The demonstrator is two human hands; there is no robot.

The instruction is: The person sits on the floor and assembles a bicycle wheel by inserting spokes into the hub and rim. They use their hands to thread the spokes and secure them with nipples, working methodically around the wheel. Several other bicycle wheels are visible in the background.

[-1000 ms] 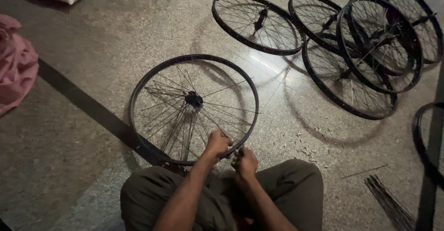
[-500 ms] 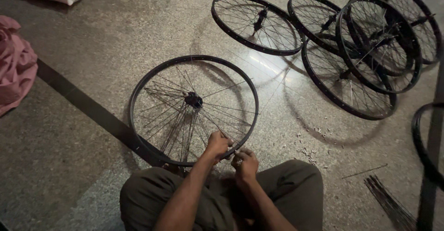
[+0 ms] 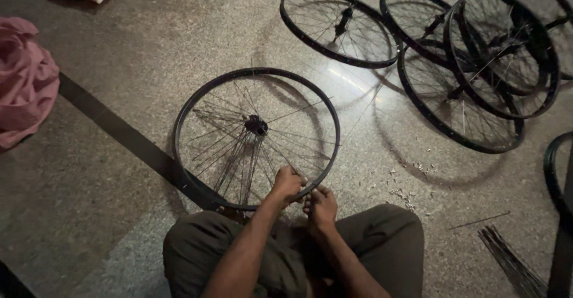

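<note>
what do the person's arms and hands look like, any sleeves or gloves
Both forearms are bare as far as the view shows, with no sleeves in sight. The left hand and right hand wear no gloves. No watch, ring or wristband can be made out. Below them, dark olive-grey trousers cover the legs.

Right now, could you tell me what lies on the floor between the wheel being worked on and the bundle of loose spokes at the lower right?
In the head view, between the wheel and the bundle of spokes lie scattered small metal bits and one loose spoke.
</note>
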